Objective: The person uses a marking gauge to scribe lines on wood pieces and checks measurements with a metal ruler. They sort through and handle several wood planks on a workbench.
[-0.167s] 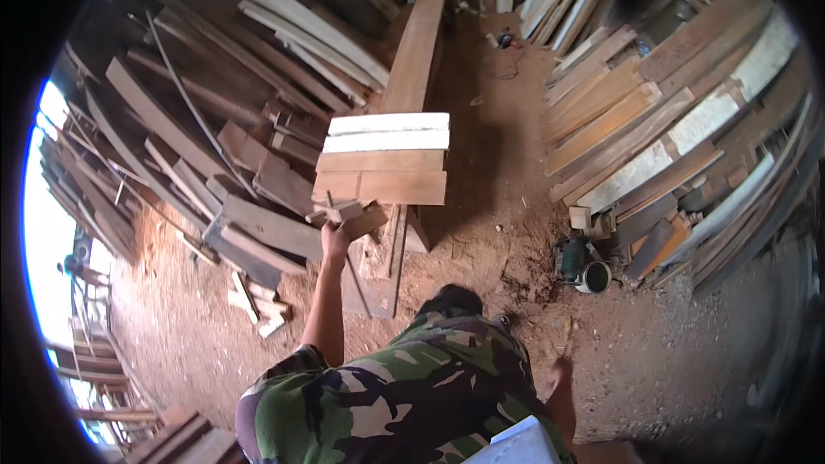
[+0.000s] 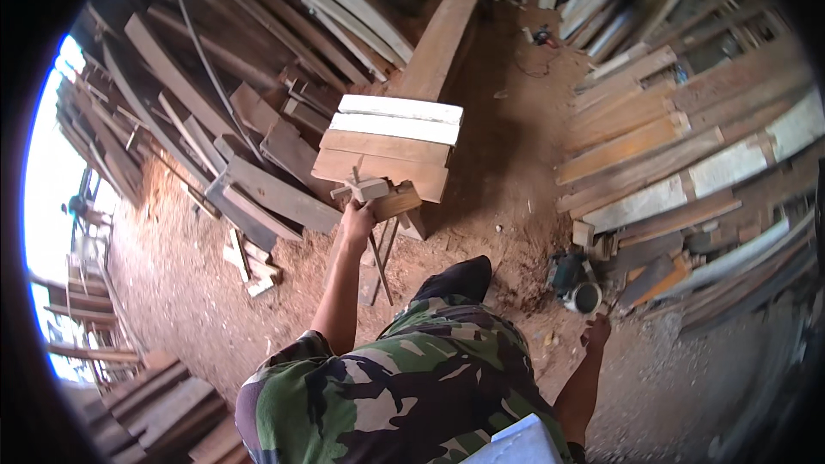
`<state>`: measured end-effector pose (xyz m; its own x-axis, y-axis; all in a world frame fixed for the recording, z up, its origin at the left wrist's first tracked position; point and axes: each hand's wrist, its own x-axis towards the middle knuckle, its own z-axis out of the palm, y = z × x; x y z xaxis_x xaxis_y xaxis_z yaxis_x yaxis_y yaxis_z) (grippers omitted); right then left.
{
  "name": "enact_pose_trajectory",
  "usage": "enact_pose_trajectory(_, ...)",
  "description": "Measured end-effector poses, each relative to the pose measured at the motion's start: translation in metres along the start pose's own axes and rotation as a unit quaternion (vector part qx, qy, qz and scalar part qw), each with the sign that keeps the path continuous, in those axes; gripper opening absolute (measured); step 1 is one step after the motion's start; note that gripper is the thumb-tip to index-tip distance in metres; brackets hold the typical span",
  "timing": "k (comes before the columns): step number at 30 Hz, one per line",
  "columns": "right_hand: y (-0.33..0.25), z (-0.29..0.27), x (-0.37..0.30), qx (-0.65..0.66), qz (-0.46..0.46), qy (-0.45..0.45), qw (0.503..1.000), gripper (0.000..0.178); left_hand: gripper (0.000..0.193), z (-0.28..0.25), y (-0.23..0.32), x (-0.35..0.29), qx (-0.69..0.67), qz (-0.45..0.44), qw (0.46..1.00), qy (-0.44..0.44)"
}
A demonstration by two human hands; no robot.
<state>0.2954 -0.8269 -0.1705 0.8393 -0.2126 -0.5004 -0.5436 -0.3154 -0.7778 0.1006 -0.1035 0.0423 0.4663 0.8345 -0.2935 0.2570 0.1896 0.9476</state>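
My left hand (image 2: 357, 216) is closed on a wooden tool (image 2: 371, 190), a pale block with thin sticks crossing at one end. Against it sits a browner notched wood block (image 2: 398, 201), moving along with it; whether the two are joined I cannot tell. Both are at the near edge of several boards laid side by side: two white boards (image 2: 397, 127) behind, brown boards (image 2: 387, 173) in front. Off to the right, over the ground, my right hand (image 2: 595, 332) has curled fingers; anything in them is too small to make out.
A long plank (image 2: 447, 30) runs away beneath the boards. Timber stacks (image 2: 284, 133) lean at left, and more planks (image 2: 679, 146) lie at right. A green machine with a round opening (image 2: 584, 297) sits on the ground. Wood offcuts (image 2: 249, 259) and shavings lie at left.
My left hand has moved forward and right with the wooden tool, up against the near boards. My right hand has swung up and outward from beside my body. The view has turned slightly.
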Motion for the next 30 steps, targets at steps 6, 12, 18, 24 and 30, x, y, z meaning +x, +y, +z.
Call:
enact_pose_trajectory(6, -0.116, 0.075, 0.106, 0.052, 0.011, -0.059, 0.997, 0.028, 0.021, 0.09, 0.032, 0.037, -0.027, 0.007, 0.999, 0.02)
enact_pose_trajectory(12, 0.015, 0.037, 0.227, -0.076, 0.219, -0.214, 0.949, 0.038, 0.025, 0.272, 0.055, 0.166, -0.101, -0.02, 0.995, 0.009)
enact_pose_trajectory(18, -0.112, 0.167, 0.214, -0.129, 0.157, -0.218, 0.955, 0.036, 0.014, 0.344, 0.15, 0.25, -0.032, 0.024, 0.998, -0.048)
enact_pose_trajectory(24, -0.206, 0.245, 0.296, -0.102, 0.154, -0.199, 0.962, 0.033, 0.023, 0.465, 0.206, 0.333, 0.031, 0.046, 0.982, -0.18)
enact_pose_trajectory(30, -0.329, 0.347, 0.481, -0.052, -0.04, -0.193, 0.979, 0.032, 0.035, 0.576, 0.264, 0.448, 0.061, 0.126, 0.961, -0.238)
